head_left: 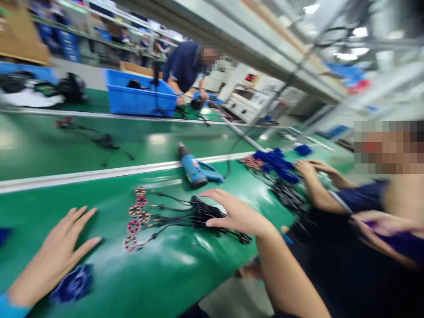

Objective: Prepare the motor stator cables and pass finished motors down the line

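Observation:
My left hand (56, 254) lies flat with fingers spread on the green bench (172, 269), just above a blue round part (73, 283). My right hand (236, 215) is stretched out flat over a bundle of black wires (202, 215). The wires lead left to several small coil rings (136, 216) with copper and red windings. Neither hand holds anything. A blue heat gun (195, 170) lies just beyond my right hand.
A co-worker's hands (309, 170) at the right touch blue parts (276, 161) and black wires. Across the green conveyor belt (66, 145) another person bends over a blue bin (139, 95). Shelving runs overhead.

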A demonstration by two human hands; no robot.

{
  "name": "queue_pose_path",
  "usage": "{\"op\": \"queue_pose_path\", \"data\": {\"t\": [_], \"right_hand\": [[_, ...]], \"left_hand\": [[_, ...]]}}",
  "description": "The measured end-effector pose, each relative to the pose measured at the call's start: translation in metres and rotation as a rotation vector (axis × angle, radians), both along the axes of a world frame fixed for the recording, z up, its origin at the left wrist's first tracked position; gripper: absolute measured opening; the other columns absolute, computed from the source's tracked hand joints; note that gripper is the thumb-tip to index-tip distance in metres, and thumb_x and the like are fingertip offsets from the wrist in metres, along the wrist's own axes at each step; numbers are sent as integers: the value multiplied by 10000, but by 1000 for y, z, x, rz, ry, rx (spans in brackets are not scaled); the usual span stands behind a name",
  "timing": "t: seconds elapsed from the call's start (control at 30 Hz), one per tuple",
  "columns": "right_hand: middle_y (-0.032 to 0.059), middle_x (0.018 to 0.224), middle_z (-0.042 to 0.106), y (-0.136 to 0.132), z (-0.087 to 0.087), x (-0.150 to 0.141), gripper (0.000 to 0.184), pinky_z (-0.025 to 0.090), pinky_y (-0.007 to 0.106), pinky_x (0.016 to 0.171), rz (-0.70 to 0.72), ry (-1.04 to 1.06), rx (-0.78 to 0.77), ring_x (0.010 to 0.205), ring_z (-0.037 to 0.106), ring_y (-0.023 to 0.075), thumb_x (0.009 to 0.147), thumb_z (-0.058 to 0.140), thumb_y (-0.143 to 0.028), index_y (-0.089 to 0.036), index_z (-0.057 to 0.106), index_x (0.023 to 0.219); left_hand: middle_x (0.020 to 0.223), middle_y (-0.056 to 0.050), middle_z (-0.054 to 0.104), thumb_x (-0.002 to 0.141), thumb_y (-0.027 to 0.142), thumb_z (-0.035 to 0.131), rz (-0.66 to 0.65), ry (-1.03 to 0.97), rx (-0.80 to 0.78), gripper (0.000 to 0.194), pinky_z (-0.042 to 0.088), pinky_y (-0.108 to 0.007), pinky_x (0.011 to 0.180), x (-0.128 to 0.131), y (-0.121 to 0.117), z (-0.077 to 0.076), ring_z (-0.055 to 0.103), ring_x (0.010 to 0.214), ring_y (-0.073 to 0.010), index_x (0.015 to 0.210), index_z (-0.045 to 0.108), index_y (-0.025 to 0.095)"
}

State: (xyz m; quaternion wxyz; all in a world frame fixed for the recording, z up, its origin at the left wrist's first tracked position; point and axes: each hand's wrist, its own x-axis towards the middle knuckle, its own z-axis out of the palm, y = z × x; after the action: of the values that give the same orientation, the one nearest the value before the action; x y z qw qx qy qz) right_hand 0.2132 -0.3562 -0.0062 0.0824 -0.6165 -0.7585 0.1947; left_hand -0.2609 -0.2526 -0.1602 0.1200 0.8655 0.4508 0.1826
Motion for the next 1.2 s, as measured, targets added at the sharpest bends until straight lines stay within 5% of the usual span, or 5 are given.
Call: {"op": "queue_pose_path", "data": {"t": [0.17, 0.37, 0.5, 0.87, 1.2], "right_hand": [[88, 1356, 601, 131, -11, -90, 567, 436, 477, 1101, 231, 91, 183, 1269, 550, 285, 883, 736, -507, -259, 544, 1355], [145, 1484, 454, 298, -64, -205, 691, 417, 495, 1094, 43, 108, 144, 1327, 483, 320, 912, 695, -506, -279, 404, 1497], [167, 1535, 379, 354, -88, -230, 663, 393, 567, 1079, 11, 86, 111, 1313, 477, 383, 884, 723, -318, -304, 441, 1483], [39, 1065, 619, 367, -85, -217, 297, 603, 347, 783, -97, 498, 183, 823, 612, 162, 915, 502, -208, -244, 654, 1168], [-19, 814, 582, 289, -75, -195, 387, 637, 314, 750, -284, 1087, 120, 713, 577, 108, 685, 787, -465, -186, 674, 928]], "left_hand": [[1611, -109, 361, 965, 645, 477, 72, 54, -58, 696, 390, -578, 1177, 4, -15, 19, 295, 1506, -364, 1550, 357, 285], [1601, -120, 377, 972, 630, 492, 64, 59, -45, 696, 422, -569, 1159, 5, -12, 19, 335, 1491, -349, 1554, 351, 276], [1582, -117, 410, 955, 646, 510, 61, 65, -31, 718, 460, -563, 1133, 6, -10, 16, 384, 1465, -350, 1550, 364, 271], [1576, -132, 414, 943, 622, 563, 64, 18, -35, 728, 434, -546, 1165, 8, -11, 14, 378, 1469, -349, 1547, 366, 266], [1589, -161, 366, 967, 654, 481, 159, -23, -123, 730, 365, -591, 1193, 13, -11, 16, 268, 1517, -366, 1539, 348, 221]]}}
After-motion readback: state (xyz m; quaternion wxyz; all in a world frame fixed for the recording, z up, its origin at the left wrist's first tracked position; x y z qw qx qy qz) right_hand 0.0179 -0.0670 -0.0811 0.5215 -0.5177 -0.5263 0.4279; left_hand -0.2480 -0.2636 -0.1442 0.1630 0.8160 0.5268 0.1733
